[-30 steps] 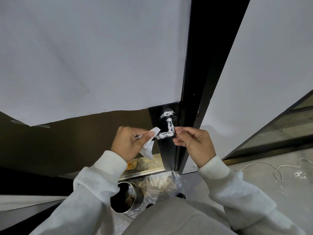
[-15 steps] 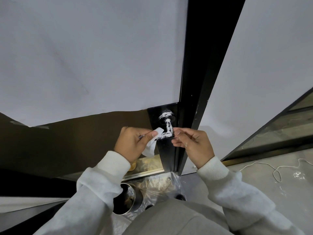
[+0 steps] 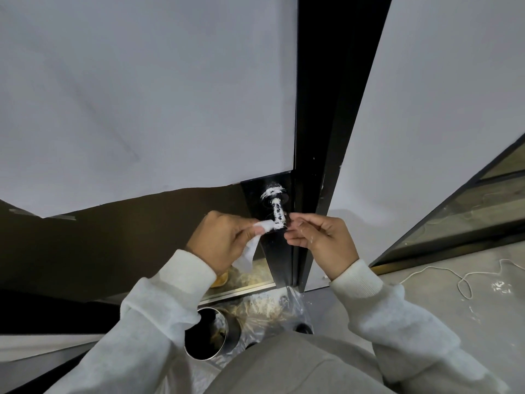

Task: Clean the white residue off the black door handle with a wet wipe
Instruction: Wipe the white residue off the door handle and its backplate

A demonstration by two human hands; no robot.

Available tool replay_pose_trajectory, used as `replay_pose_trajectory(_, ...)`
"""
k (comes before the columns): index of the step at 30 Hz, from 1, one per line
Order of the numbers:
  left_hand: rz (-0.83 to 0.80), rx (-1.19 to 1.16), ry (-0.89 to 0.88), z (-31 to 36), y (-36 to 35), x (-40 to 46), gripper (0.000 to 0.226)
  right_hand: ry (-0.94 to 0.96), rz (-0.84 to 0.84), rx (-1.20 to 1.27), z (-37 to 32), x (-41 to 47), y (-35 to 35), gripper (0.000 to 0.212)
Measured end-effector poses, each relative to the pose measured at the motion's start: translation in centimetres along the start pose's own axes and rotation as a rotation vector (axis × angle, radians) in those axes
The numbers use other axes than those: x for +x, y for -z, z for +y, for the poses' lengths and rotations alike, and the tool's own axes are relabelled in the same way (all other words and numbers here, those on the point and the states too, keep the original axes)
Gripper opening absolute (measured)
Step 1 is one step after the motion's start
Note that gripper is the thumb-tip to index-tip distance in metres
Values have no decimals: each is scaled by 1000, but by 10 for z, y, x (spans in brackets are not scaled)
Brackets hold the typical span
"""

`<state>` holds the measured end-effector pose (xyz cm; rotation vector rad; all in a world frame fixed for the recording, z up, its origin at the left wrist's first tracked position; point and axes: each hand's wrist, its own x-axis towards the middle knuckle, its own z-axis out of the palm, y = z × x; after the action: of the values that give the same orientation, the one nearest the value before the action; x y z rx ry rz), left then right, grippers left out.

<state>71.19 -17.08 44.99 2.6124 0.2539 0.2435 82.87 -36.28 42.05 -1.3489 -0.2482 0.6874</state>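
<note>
Nearest the camera, below the door handle, a round metal can stands on crinkled clear plastic on the floor. Above it, just left of the handle, the left hand pinches a wet wipe between thumb and fingers; the wipe's upper corner touches the lever's free end while the rest hangs limp below the hand. Just right of the handle, the right hand curls its fingers narrowly at the lever's elbow; whether it truly grips the metal cannot be told. The wipe looks light, soft and damp, so it is best bunched behind the fingertips for pressure. The handle looks rigid and smooth, probably slick when wet, and can be steadied at the lever. White residue covers the neck and round base above the hands, on the black door frame.
</note>
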Motion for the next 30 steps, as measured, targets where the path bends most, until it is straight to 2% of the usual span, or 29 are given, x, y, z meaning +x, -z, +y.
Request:
replay_pose_trajectory(2, -79, -107, 60, -2, 7, 9, 50, -11, 16, 7, 0, -1, 3, 22)
replay_pose_trajectory(5, -278, -206, 134, 0, 20, 25, 22, -23, 28, -9, 1, -1, 6, 20)
replay_pose_trajectory(9, -546, -264, 176, 3, 28, 40, 39, -28, 35, -13, 4, 0, 4, 20)
replay_pose_trajectory(12, -733, -259, 186, 1, 30, 50, 36, -30, 35, -18, 6, 0, 3, 21)
replay_pose_trajectory(14, -766, -232, 188, 1, 32, 54, 39, -35, 43, -12, 7, 0, 3, 20)
replay_pose_trajectory(16, -670, -138, 143, 7, 29, 50, 40, -43, 58, -10, 8, 0, 3, 19)
replay_pose_trajectory(20, -246, 156, -13, 17, 5, 13, 40, -63, 82, -11, 11, 1, 2, 19)
replay_pose_trajectory(22, -94, 258, -57, 17, -4, 1, 45, -69, 77, -15, 11, 2, 0, 20)
replay_pose_trajectory(24, -23, 284, -133, 14, -8, -2, 44, -69, 71, -19, 11, 1, 0, 20)
replay_pose_trajectory(26, 7, 259, -214, 16, -5, -2, 25, -71, 79, -21, 11, 1, 2, 19)
replay_pose_trajectory(30, -5, 186, -239, 14, 0, -2, 31, -90, 91, -43, 13, 0, 7, 18)
